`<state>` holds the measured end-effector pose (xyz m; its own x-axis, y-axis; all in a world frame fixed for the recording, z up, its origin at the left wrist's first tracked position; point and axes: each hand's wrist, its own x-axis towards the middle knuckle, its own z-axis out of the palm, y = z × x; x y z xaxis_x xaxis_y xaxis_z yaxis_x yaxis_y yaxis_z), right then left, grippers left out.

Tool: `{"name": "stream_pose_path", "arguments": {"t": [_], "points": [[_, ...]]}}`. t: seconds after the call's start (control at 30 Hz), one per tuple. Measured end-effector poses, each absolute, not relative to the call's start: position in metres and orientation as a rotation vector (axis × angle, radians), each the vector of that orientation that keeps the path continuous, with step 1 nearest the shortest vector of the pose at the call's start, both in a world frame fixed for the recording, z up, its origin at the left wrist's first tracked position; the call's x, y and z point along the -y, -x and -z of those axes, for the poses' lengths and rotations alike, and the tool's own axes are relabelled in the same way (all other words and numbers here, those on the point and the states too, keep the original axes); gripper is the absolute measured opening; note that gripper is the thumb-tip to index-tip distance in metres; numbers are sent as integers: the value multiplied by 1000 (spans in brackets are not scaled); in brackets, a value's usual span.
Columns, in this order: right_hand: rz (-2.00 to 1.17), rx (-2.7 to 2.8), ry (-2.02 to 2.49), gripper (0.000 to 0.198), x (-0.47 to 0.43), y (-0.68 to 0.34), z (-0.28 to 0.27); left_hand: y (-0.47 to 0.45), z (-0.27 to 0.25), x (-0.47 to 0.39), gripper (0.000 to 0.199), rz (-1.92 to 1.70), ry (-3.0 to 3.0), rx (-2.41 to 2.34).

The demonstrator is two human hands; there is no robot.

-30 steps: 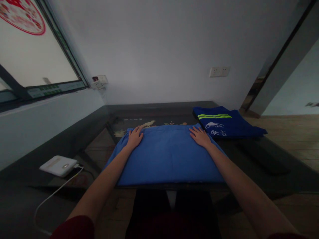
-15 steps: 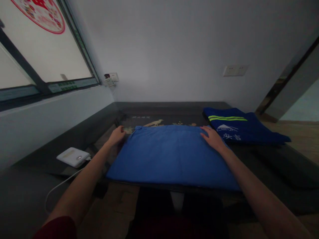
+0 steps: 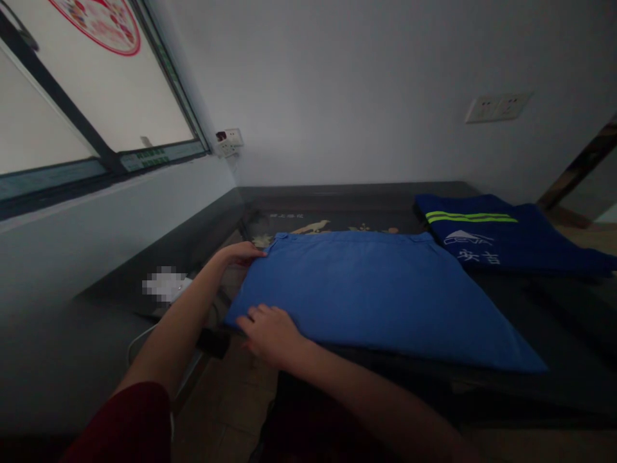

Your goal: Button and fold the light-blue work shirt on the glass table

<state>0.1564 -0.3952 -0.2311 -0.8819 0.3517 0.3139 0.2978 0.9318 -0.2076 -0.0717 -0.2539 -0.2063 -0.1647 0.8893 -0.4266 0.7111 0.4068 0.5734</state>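
A blue garment (image 3: pixel 366 289) lies spread flat on the dark table, its banded edge with small tabs at the far side and its wider edge towards me. At its far left corner, my left hand (image 3: pixel 240 253) has its fingers closed on the side edge. My right hand (image 3: pixel 270 331) reaches across my body to the near left corner. Its fingers are bent over the cloth there, and the thumb is partly hidden below the edge.
Right of the garment lies a folded dark blue garment (image 3: pixel 475 238) with a yellow-green stripe and white lettering. A white device (image 3: pixel 166 284), blurred over, sits at the left with a cable. The table (image 3: pixel 347 196) meets the wall; a window (image 3: pixel 159 96) is at left.
My right hand has crossed from the garment's far right corner to its near left corner. My left hand has moved onto the left edge. The view has shifted slightly.
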Motion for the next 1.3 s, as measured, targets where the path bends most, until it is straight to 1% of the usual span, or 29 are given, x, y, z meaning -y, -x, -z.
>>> {"name": "stream_pose_path", "arguments": {"t": [0.07,0.23,0.43,0.6,0.73,1.03,1.17,1.23,1.3], "points": [[-191,2727,513,37,397,-140,241,70,204,255,46,-274,-1317,-1825],[-199,2754,585,40,389,-125,247,60,205,258,46,-256,-1264,-1713],[-178,2823,557,43,380,-117,245,52,215,256,54,-409,-1221,-1609],[-93,2838,541,32,377,-111,246,47,217,251,55,-539,-1146,-1542],[-50,2905,431,30,376,-108,243,42,214,248,56,-569,-1146,-1532],[-204,2707,557,17,376,-116,237,47,225,241,62,-621,-1192,-1551],[-209,2607,622,17,374,-123,230,48,222,241,57,-690,-1089,-1573],[-194,2556,634,15,373,-131,222,45,216,242,48,-735,-1038,-1598],[-187,2512,656,16,373,-142,211,36,209,243,36,-792,-1038,-1661]]}}
